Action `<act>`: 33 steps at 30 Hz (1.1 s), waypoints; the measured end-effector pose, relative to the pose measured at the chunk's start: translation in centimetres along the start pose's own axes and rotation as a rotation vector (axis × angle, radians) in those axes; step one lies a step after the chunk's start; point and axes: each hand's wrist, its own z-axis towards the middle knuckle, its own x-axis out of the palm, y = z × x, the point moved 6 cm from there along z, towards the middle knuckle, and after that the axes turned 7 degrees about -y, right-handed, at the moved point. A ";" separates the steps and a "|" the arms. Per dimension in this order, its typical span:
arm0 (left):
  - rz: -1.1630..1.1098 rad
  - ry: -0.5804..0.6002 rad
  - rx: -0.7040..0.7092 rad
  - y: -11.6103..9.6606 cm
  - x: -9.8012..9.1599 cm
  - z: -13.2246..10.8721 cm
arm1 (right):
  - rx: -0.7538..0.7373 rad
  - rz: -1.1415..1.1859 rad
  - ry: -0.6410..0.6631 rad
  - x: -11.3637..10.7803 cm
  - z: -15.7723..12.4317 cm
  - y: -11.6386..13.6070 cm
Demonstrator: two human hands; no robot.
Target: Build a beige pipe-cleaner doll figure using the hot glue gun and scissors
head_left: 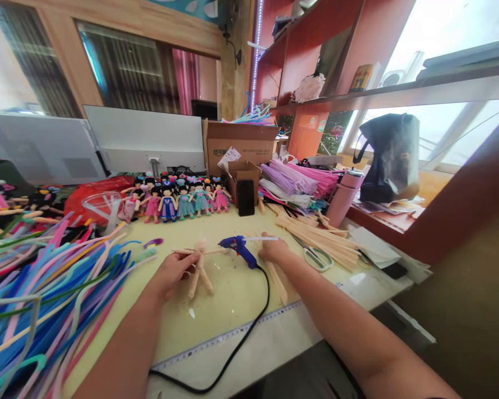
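My left hand is closed around the body of a small beige doll figure made of fuzzy pipe cleaner, with a round head, arms held out and two legs. Just right of it lies a blue hot glue gun, nozzle toward the doll, a pale glue stick poking out of its back. Beyond the gun's handle, my right hand is down at the table with fingers curled among short beige pipe cleaner pieces; whatever its fingers grip is hidden.
Colourful pipe cleaners cover the left side. Finished dolls stand behind, near a black phone and cardboard box. Right are scissors, beige strips and a pink bottle. A black cord crosses the ruler strip.
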 end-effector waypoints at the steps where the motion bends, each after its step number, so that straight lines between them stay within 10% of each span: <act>1: 0.011 0.004 0.003 0.0 0.1 0.0 | 0.001 -0.002 -0.004 0.3 0.1 0.2; 8: 0.080 0.029 0.010 -0.2 0.4 -0.1 | -0.037 0.016 0.036 -2.4 0.9 -1.2; 16: 0.115 0.026 -0.037 -0.2 0.6 -0.5 | -0.022 -0.098 -0.082 -9.1 3.3 -9.2; 33: 0.177 -0.002 -0.146 0.6 0.6 -0.2 | 0.060 -0.298 -0.181 -6.1 5.8 -17.8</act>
